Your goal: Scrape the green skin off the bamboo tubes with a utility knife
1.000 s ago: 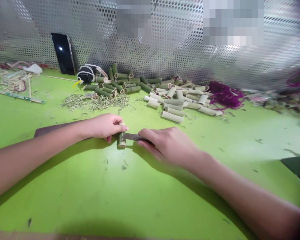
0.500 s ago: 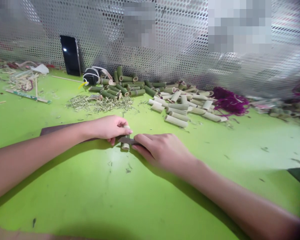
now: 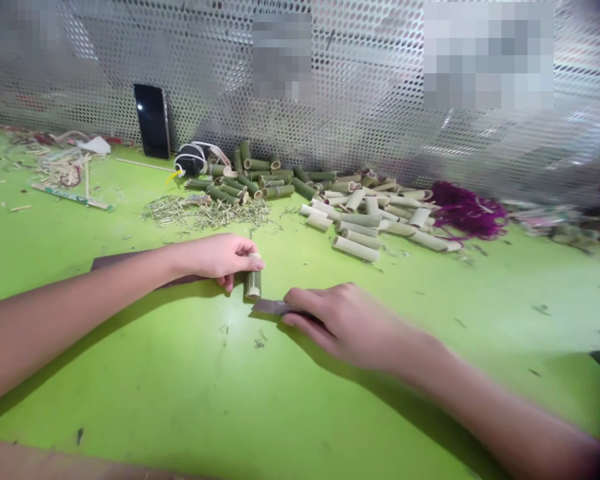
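The green worktop (image 3: 130,393) is flecked with small bits of bamboo (image 3: 257,343). Close in, both arms reach forward. The left hand (image 3: 215,259) is closed on a short bamboo tube (image 3: 253,283) — its fingers (image 3: 245,248) curl over the tube's top and hold it upright, with its foot down at the worktop. The right hand (image 3: 347,327) is blurred, but its fingers (image 3: 305,300) look closed around a small knife (image 3: 270,307). The handle is hidden, and only the dark blade sticks out, just apart from the foot of the tube.

The danger is here. The tube is round and short, so it could tip or slip if the left hand's hold goes loose or the blade pushes too hard. The blade could then skid and nick the left fingers. A bit of bamboo under the tube's foot could make it rock, too.

Past the hands, a dark strip (image 3: 125,263) lies under the left arm. Farther on sit a heap of shavings (image 3: 205,212), a pile of green tubes (image 3: 265,181), and a pile of pale tubes (image 3: 360,227), which could roll if bumped. Purple strands (image 3: 465,212) lie to the right. At the back, a phone (image 3: 153,120) leans on a metal sheet full of holes (image 3: 330,133).
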`<state>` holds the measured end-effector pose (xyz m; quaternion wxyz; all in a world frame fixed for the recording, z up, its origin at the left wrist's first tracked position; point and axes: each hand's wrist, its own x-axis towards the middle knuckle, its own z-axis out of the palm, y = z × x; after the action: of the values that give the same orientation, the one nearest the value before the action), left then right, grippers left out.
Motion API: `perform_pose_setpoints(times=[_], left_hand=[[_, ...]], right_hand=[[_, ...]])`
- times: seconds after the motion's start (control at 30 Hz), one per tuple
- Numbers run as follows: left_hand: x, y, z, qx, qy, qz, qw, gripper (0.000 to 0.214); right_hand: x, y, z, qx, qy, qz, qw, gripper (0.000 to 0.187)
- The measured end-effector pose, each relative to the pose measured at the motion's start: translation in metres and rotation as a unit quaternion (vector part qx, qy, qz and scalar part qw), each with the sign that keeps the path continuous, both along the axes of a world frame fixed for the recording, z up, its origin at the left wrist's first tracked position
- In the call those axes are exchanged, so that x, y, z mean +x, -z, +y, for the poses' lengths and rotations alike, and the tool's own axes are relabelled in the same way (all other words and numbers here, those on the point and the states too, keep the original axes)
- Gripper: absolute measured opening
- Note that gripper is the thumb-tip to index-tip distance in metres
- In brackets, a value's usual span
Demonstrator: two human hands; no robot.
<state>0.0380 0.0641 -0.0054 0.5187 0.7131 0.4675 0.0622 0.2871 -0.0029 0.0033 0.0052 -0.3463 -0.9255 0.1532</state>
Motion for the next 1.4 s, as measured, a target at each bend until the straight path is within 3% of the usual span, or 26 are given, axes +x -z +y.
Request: perform_pose_setpoints(times=[0.13,0.27,0.53,0.93,1.27,1.4], left_hand=[[0.002,-0.001,-0.002,0.012,0.009,0.013,1.000,0.033],[0.005,0.000,-0.004,0.057,-0.006,0.043,0.997,0.037],[0.006,0.010,-0.002,0.085,-0.006,0.031,0.996,0.044],[0.007,0.001,-0.005,0.045,0.001,-0.001,0.999,0.037],[0.007,-0.005,-0.004,0.017,0.004,0.001,1.000,0.039],[0.007,-0.001,-0.005,0.033,0.003,0.002,0.999,0.041]], right_hand=[[-0.003,0.006,0.003,0.111,0.038,-0.003,0.993,0.032],[-0.015,0.006,0.004,0.140,0.049,-0.015,0.989,0.031],[-0.016,0.004,0.004,0.111,0.048,-0.012,0.993,0.024],[-0.013,0.003,0.010,0.033,0.057,-0.005,0.998,0.025],[-0.002,-0.005,0.020,-0.087,0.027,0.010,0.996,0.035],[-0.005,-0.005,0.019,-0.049,0.031,0.012,0.998,0.034]])
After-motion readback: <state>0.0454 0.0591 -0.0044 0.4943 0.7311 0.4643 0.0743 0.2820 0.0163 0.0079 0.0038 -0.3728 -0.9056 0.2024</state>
